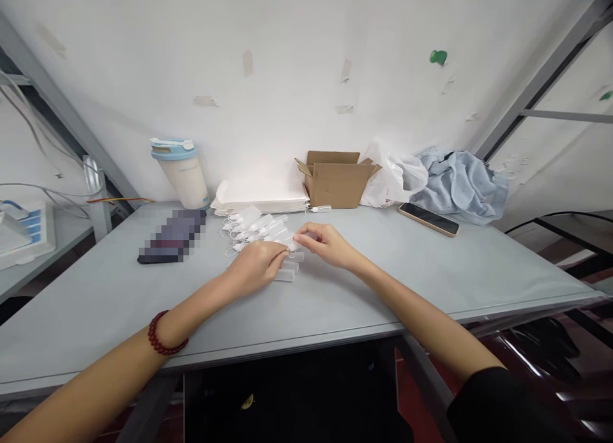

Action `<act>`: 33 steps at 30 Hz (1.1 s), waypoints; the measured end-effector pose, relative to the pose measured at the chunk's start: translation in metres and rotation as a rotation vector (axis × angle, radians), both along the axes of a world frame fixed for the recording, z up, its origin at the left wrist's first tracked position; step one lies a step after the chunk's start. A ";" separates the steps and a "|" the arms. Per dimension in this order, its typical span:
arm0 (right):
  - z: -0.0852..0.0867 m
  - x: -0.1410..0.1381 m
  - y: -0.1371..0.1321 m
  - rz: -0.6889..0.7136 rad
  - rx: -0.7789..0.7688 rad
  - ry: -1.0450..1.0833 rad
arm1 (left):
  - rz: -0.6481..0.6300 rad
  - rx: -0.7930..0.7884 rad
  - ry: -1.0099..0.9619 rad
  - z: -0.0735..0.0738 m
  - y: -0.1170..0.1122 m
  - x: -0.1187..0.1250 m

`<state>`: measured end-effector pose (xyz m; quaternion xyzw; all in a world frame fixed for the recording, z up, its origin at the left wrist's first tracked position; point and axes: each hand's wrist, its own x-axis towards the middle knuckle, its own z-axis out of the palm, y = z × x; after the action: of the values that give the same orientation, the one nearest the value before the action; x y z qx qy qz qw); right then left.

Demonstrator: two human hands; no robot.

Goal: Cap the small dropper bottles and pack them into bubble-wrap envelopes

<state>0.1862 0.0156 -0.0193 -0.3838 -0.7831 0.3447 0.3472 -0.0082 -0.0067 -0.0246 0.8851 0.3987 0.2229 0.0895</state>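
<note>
My left hand (pixel 256 267), with a dark red bead bracelet (pixel 160 334) at its wrist, is closed in a pinch; a thin white loop shows at its fingertips, but what they grip is mostly hidden. Close beside it, my right hand (pixel 330 244) pinches a small clear plastic tube (pixel 312 235), partly covered by the fingers. Under and behind the left hand lies a pile of small clear tubes (pixel 261 223) with white caps and string loops. Several clear tubes without visible caps (pixel 285 275) lie just right of the left hand's fingers.
Along the wall stand a cup with a blue lid (pixel 184 172), a white paper stack (pixel 261 197), an open cardboard box (pixel 338 184), a white plastic bag (pixel 393 178) and a crumpled blue cloth (pixel 464 184). A phone (pixel 428 219) lies right; a pixelated dark object (pixel 172 239) lies left.
</note>
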 end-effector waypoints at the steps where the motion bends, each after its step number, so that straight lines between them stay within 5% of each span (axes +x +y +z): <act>1: 0.003 0.001 0.000 -0.009 -0.002 0.011 | 0.010 0.028 -0.007 0.001 0.000 0.000; 9: 0.010 0.007 0.002 -0.088 -0.013 0.072 | 0.069 0.078 -0.136 0.006 0.001 -0.002; 26: -0.004 0.004 0.002 0.059 -0.150 0.045 | -0.021 0.183 -0.072 -0.008 0.004 -0.005; 33: -0.001 0.004 0.007 0.038 -0.110 0.033 | 0.054 0.025 -0.194 0.003 0.003 -0.002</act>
<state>0.1900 0.0229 -0.0206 -0.3816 -0.7643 0.3999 0.3320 -0.0099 -0.0034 -0.0220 0.8492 0.4092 0.3149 0.1108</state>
